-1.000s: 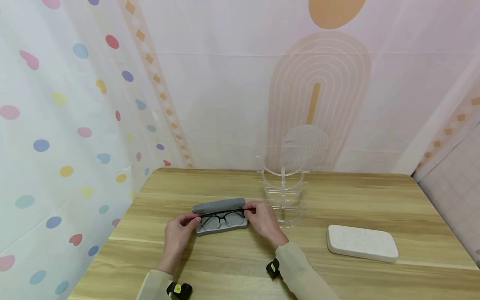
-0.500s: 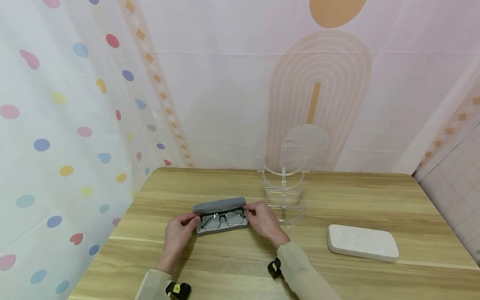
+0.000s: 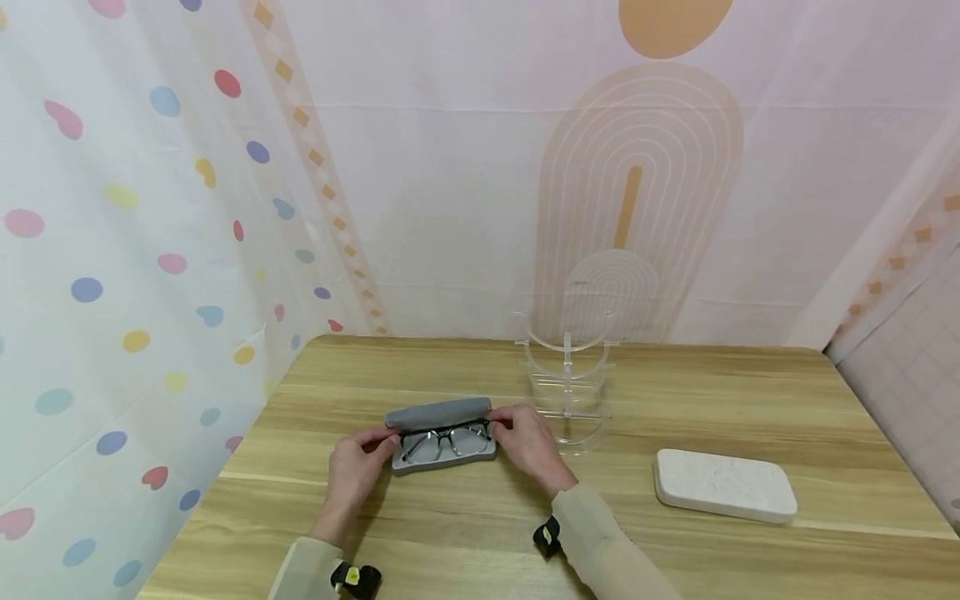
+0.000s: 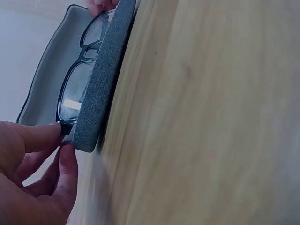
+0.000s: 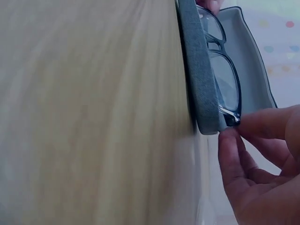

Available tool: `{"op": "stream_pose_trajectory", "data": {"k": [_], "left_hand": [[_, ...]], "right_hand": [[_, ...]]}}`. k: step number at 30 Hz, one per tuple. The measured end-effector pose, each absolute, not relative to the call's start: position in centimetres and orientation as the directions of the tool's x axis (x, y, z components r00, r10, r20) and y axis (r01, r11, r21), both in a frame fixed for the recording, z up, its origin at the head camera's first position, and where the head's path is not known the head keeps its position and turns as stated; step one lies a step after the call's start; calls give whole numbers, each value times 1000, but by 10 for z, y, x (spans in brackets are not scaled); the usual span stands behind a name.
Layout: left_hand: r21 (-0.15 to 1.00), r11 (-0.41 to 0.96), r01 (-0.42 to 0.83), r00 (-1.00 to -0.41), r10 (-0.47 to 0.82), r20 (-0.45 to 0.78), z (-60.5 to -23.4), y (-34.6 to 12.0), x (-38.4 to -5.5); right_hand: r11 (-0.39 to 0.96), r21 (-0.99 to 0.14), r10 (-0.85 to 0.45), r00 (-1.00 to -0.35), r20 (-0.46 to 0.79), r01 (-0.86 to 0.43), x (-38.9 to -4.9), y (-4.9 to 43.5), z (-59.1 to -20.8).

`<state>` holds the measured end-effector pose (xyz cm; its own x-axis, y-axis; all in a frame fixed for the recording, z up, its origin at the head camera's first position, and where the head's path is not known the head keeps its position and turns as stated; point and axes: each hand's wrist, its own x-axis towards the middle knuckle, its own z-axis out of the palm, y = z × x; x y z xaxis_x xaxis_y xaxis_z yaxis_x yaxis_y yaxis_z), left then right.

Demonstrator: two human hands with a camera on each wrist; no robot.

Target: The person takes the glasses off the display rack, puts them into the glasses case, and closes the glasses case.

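Observation:
A pair of black-framed eyeglasses (image 3: 442,437) with clear lenses is partly inside a grey glasses case (image 3: 438,411), whose lid stands raised at the back. My left hand (image 3: 356,471) pinches the left end of the frame between thumb and fingers, as the left wrist view shows at the hinge corner. At the other end, my right hand (image 3: 527,444) pinches the right corner the same way. The lower part of the lenses dips behind the front wall (image 4: 101,79) of the case in the left wrist view.
A clear acrylic glasses stand (image 3: 567,392) rises just behind my right hand. Farther right lies a closed white glasses case (image 3: 724,486) on the wooden table (image 3: 480,542). A patterned curtain (image 3: 450,208) hangs along the table's back and left.
The eyeglasses have settled slightly lower into the grey case. Both hands keep their hold at the frame's ends and have barely moved.

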<state>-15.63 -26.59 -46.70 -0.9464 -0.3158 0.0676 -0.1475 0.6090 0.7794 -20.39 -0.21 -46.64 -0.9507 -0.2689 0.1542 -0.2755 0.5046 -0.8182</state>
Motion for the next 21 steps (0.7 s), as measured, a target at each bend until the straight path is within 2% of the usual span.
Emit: {"op": "stream_pose_trajectory", "data": {"k": [8, 17, 21], "left_hand": [[862, 485, -147, -936, -350, 37, -468, -263, -158], [951, 281, -126, -929, -370, -14, -465, -261, -158], [959, 252, -131, -928, -372, -29, -466, -262, -157]], "right_hand": [[434, -879, -160, -977, 141, -198, -203, -5, -466], [375, -913, -141, -983, 116, -161, -202, -7, -464], [381, -912, -144, -985, 100, -149, -202, -8, -466]]}}
